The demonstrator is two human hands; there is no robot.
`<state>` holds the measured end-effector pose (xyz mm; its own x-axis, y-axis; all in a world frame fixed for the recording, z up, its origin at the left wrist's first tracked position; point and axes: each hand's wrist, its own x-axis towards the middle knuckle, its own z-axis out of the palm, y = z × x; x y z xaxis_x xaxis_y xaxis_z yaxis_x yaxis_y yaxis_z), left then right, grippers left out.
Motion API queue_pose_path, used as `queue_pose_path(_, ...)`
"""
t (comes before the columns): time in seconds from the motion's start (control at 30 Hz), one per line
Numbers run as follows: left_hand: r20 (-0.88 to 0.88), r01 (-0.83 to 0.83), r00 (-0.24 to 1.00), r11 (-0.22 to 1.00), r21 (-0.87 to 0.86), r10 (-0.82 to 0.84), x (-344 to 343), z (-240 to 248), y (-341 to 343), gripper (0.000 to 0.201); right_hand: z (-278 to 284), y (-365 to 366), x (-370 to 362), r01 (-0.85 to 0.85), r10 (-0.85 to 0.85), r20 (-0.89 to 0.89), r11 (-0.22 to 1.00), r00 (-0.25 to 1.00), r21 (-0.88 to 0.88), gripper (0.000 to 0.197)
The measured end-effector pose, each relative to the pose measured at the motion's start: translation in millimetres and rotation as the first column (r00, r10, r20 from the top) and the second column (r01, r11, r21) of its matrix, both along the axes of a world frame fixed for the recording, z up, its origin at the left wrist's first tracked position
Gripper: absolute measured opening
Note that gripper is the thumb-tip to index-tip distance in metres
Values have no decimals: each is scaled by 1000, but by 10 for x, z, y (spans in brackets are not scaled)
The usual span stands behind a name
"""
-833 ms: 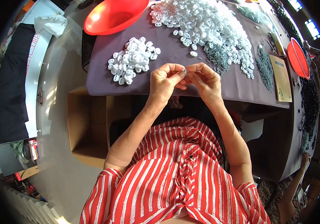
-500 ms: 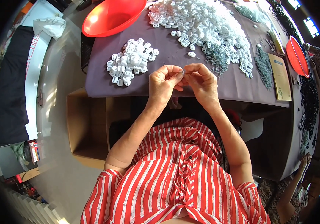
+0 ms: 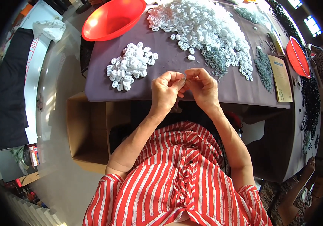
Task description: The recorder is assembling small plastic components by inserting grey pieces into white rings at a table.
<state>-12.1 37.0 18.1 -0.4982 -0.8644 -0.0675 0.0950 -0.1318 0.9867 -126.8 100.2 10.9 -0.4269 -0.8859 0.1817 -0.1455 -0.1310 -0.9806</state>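
In front of me, over the table's near edge, my left hand [image 3: 165, 90] and my right hand [image 3: 204, 89] meet fingertip to fingertip. Both are closed in a pinch around a tiny grey piece [image 3: 185, 76], mostly covered by the fingers; its kind is too small to tell. Beyond them lies a small heap of thin grey pieces [image 3: 215, 64], beside a large mound of white oval plastic pieces [image 3: 203, 28] with holes. A smaller pile of similar white pieces [image 3: 129, 66] sits left of my hands.
A red bowl [image 3: 112, 20] stands at the table's far left corner. To the right are another grey heap [image 3: 263, 67], a tan booklet [image 3: 281, 79], a red dish [image 3: 298, 56] and black pieces [image 3: 312, 90]. An open cardboard box [image 3: 88, 130] stands below left. A co-worker's arm [image 3: 299, 184] shows at lower right.
My hands stay together in the pinch, their fingers shifting slightly and sitting a little lower in the picture. The whole view has tilted slightly. The co-worker's hand at lower right has moved a little.
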Motion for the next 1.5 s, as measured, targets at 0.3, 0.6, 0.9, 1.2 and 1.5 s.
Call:
queue_pose_path(0.3,-127,-28,991,991,128,44,14,-136,-148,17,163,-214,-189,-85,116,-318,990,941,108,18)
queue_pose_path(0.6,-230,-12,969,950,312,88,34,-122,-206,14,180,-546,-620,49,102,-839,987,534,152,17)
queue_pose_path(0.9,-224,8,972,945,326,69,54,-86,-200,13,164,-538,-579,48,-42,-780,999,624,-16,7)
queue_pose_path(1.2,-323,87,945,916,391,48,19,-25,-194,13,141,-166,-333,-211,185,200,970,962,121,11)
queue_pose_path(1.5,-322,66,944,918,392,70,-1,-77,-142,12,-2,-135,-223,-205,193,343,979,919,-2,12)
